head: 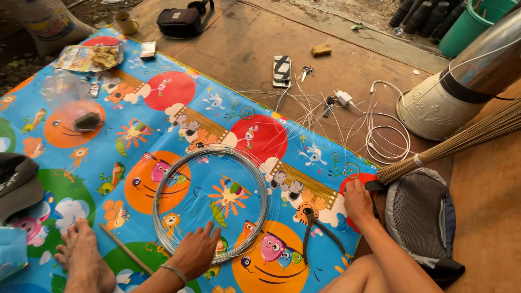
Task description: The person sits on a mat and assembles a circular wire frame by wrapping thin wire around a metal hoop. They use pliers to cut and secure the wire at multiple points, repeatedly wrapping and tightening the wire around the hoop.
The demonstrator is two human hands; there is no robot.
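Head view, looking down at colourful cartoon mat point(70, 141) spread over brown wooden floor point(244, 49). Left hand point(196, 250) at bottom centre, palm down, fingers spread open, resting on lower edge of wire coil point(210, 203). Coil lying flat on mat, centre of frame, thin silvery loops. Right hand point(358, 202) at centre right, fingers curled at mat edge, touching handle end of broom point(461, 141); actual grip hard to tell, fingertips hidden. Pliers point(315, 230) on mat just below and left of right hand, handles apart, not touched. Loose wire strands point(309, 111) fanned above coil, upper centre. Phone point(281, 70) and keys point(307, 70) on floor at upper centre; white charger cable point(388, 135) coiled to their lower right. Grey bag point(420, 217) at lower right, just beside right forearm. Bare foot point(81, 258) at lower left, thin stick point(126, 249) beside it. Black pouch point(180, 21) and cup point(126, 23) at top left. Green bucket point(467, 27) at top right.
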